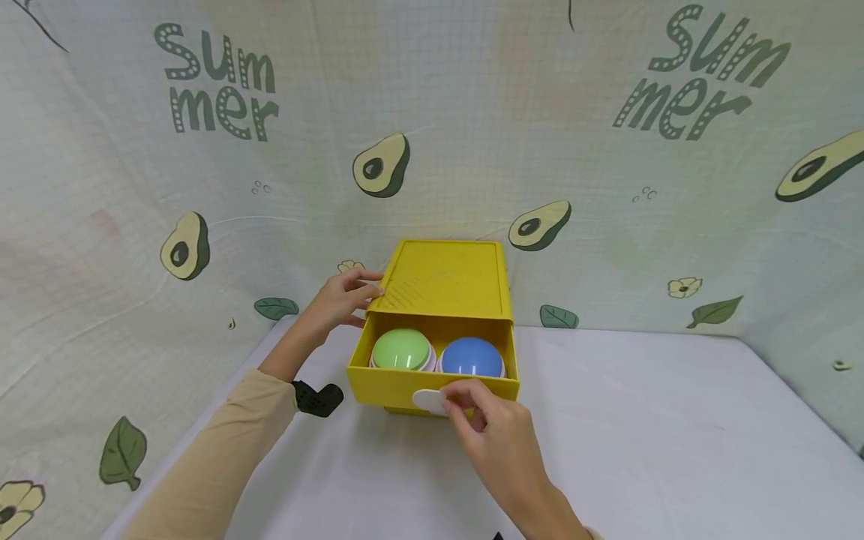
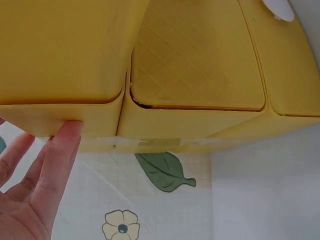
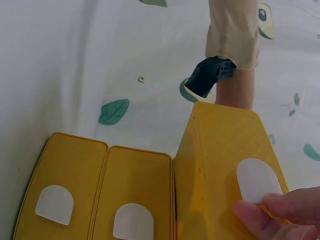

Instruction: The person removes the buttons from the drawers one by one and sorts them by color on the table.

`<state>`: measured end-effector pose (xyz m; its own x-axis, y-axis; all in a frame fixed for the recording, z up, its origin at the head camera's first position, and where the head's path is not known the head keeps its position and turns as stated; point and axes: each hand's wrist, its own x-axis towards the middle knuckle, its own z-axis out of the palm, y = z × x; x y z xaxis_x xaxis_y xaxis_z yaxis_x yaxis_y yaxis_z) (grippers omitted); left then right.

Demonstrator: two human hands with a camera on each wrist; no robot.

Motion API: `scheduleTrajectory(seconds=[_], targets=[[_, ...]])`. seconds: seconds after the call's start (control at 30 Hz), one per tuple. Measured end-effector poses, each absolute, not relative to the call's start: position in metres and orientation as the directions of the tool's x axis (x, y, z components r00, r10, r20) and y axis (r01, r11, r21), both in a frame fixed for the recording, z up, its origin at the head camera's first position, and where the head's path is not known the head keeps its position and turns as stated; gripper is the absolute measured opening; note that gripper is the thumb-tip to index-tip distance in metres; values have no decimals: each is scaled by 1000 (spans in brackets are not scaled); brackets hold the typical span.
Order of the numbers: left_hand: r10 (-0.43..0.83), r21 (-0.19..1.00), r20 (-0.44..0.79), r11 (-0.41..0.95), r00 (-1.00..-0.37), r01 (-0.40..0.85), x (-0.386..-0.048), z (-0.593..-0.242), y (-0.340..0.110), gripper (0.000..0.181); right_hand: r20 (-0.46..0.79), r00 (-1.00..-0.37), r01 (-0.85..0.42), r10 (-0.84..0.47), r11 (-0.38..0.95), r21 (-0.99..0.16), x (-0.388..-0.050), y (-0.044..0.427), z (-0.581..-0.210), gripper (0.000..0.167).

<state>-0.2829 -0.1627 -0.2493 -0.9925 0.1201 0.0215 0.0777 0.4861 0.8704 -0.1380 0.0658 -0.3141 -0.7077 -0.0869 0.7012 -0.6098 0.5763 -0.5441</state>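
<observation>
A yellow drawer cabinet (image 1: 445,277) stands against the cloth backdrop, its top drawer (image 1: 385,388) pulled out. Inside that drawer lie a green domed round item (image 1: 401,349) and a blue one (image 1: 472,356), both with pale rims; their kind cannot be told. My right hand (image 1: 496,431) pinches the drawer's white pull tab (image 3: 257,177) between thumb and finger. At the cabinet's upper left side, my left hand (image 1: 346,298) touches the wall with extended fingers (image 2: 60,160). Its palm stays off the surface.
Two lower drawers, one in the middle (image 3: 132,180) and one at the bottom (image 3: 65,170), are closed, each with a white tab. A white-covered table (image 1: 641,427) spreads around the cabinet. A printed cloth (image 1: 445,97) hangs close behind. A dark wrist device (image 1: 319,399) sits at the left sleeve.
</observation>
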Motion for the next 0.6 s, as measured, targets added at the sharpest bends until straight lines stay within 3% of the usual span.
scheduleTrajectory(seconds=[0.33, 0.6], targets=[[119, 864, 30, 496, -992, 86, -282, -249, -163, 43, 662, -744, -580, -88, 577, -575, -131, 64, -313, 21], [135, 870, 21, 486, -991, 84, -283, -249, -164, 42, 687, -720, -598, -99, 591, -542, -131, 66, -313, 23]])
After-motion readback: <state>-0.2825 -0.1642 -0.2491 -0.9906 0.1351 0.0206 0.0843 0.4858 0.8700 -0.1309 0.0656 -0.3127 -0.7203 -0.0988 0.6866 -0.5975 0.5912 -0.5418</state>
